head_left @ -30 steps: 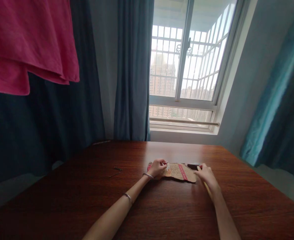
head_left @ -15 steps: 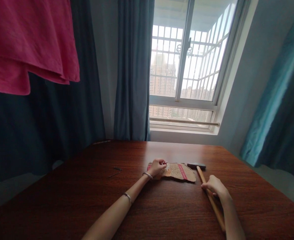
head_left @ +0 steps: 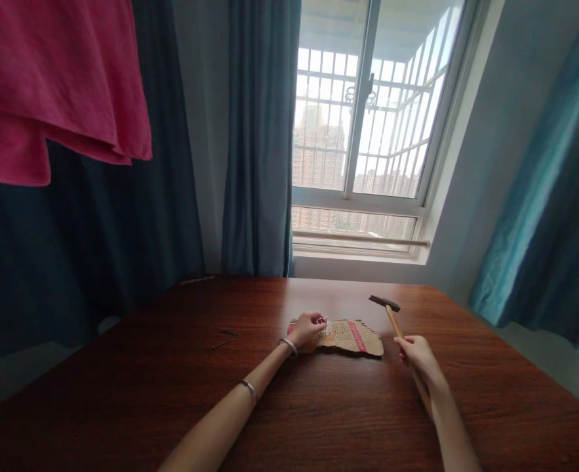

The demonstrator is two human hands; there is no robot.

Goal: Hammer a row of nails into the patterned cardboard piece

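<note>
A tan piece of cardboard (head_left: 351, 336) with pink stripes and many small holes lies flat on the brown wooden table (head_left: 171, 393). My left hand (head_left: 309, 327) rests on its left end, fingers pinched on something small and pale that I cannot make out. My right hand (head_left: 416, 355) is wrapped round the wooden handle of a hammer (head_left: 388, 311). The hammer's dark head is lifted off the table, just right of the cardboard.
Two thin dark nails (head_left: 226, 337) lie on the table left of the cardboard. A window (head_left: 362, 131) with curtains is behind the table. A pink cloth (head_left: 58, 85) hangs at the upper left.
My right hand slid down the hammer's handle, gripped it and raised the head off the table. My left hand stayed on the cardboard.
</note>
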